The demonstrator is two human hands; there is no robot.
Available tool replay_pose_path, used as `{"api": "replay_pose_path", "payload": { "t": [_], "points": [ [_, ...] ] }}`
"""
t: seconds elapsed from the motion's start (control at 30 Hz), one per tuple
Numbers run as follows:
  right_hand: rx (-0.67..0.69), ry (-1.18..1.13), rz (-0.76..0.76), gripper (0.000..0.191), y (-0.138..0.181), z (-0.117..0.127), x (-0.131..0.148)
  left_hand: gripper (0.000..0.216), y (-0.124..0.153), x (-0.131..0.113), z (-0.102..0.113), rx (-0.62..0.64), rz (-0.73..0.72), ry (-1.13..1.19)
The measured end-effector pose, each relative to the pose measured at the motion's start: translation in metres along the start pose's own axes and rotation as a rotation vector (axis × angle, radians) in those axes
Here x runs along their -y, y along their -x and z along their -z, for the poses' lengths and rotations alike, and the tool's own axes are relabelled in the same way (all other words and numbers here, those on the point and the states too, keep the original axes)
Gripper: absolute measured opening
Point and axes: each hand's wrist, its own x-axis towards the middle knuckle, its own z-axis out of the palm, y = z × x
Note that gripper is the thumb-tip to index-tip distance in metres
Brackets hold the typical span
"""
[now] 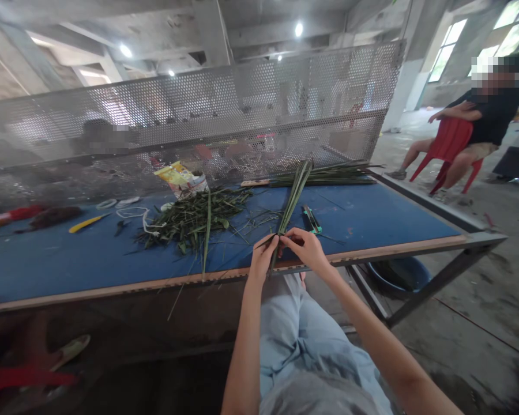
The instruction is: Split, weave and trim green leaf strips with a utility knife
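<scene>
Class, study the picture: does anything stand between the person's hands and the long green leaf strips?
Nothing visible does. The left hand and right hand both pinch the lower end of the leaf strips, above the near edge of the blue table.

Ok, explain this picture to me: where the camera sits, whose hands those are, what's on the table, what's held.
One camera, worn on a person's head, looks down at their own bare hands; no machine. The left hand and right hand pinch a bundle of long green leaves over the edge of the blue table. On it lie a pile of leaf trimmings, a yellow packet and a teal tool. A perforated metal screen stands behind; another person sits beyond.
</scene>
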Motion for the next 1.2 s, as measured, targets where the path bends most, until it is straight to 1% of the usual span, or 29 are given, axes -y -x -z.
{"api": "replay_pose_path", "payload": {
  "t": [0.13,0.27,0.4,0.57,0.7,0.8,0.87,0.93,0.97,1.03,1.07,1.1,1.2],
  "points": [
    [0.002,0.158,0.061,0.031,0.003,0.005,0.006,0.032,0.0,-0.003,-0.001,0.016,-0.007,0.028],
    [-0.001,0.254,0.067,0.026,0.003,0.009,0.008,0.032,0.001,-0.004,-0.001,0.073,0.003,0.022],
    [-0.003,0.261,0.066,0.027,0.002,0.009,0.009,0.034,-0.001,-0.001,0.0,0.09,0.001,0.011],
    [0.029,0.221,0.103,0.026,0.003,0.009,0.011,0.032,-0.002,0.001,0.0,0.049,0.011,0.01],
    [0.074,0.188,0.113,0.029,0.003,0.011,0.009,0.032,-0.001,0.003,0.001,0.026,0.005,-0.022],
    [0.106,0.238,0.108,0.031,-0.001,0.014,0.006,0.034,-0.002,0.006,0.001,-0.001,0.007,-0.039],
    [0.081,0.329,0.093,0.032,-0.003,0.018,0.006,0.035,-0.004,0.007,0.0,-0.022,0.003,-0.036],
    [0.002,0.418,0.097,0.031,-0.001,0.023,0.01,0.035,-0.006,0.008,-0.001,-0.062,0.0,-0.015],
    [-0.05,0.443,0.118,0.028,0.002,0.025,0.013,0.035,-0.006,0.007,-0.001,-0.088,-0.001,-0.001],
    [-0.146,0.434,0.219,0.024,0.014,0.029,0.019,0.036,-0.006,0.005,-0.002,-0.128,0.002,0.019],
    [-0.157,0.408,0.273,0.024,0.022,0.028,0.021,0.036,-0.006,0.003,-0.001,-0.141,0.005,0.027],
    [-0.107,0.382,0.332,0.024,0.031,0.027,0.021,0.037,-0.005,0.001,-0.001,-0.146,0.009,0.037],
    [0.168,0.363,0.427,0.032,0.049,0.015,0.011,0.038,-0.004,-0.003,0.003,-0.129,0.037,0.082]
  ]
}}
